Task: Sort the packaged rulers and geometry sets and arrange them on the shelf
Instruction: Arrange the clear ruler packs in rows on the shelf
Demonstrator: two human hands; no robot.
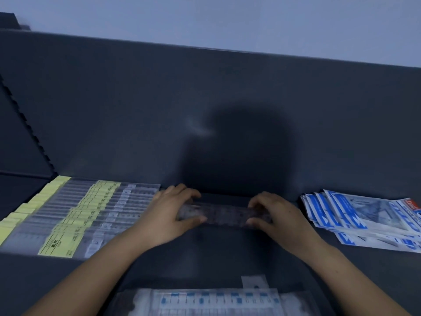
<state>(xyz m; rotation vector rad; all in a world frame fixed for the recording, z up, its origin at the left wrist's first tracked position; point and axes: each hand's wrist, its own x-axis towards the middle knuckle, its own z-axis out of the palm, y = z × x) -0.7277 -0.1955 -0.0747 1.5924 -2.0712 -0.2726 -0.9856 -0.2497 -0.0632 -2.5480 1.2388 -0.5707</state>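
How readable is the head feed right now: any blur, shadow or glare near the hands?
Head view: dim, bluish light; a large shadow darkens the grey shelf back panel above the hands; a faint glare smear beside it; the clear packaged ruler gripped by left hand and right hand is blurred, markings unreadable.

One view only is recorded, from a wide-angle camera worn on the head. The shelf is viewed from its front edge, facing forward and down toward the back panel. Range is close. The left hand and right hand, gripping a packaged ruler, are framed centrally, with forearms entering at the bottom corners. The shelf's right end is cut by the frame. Blur is noted throughout.
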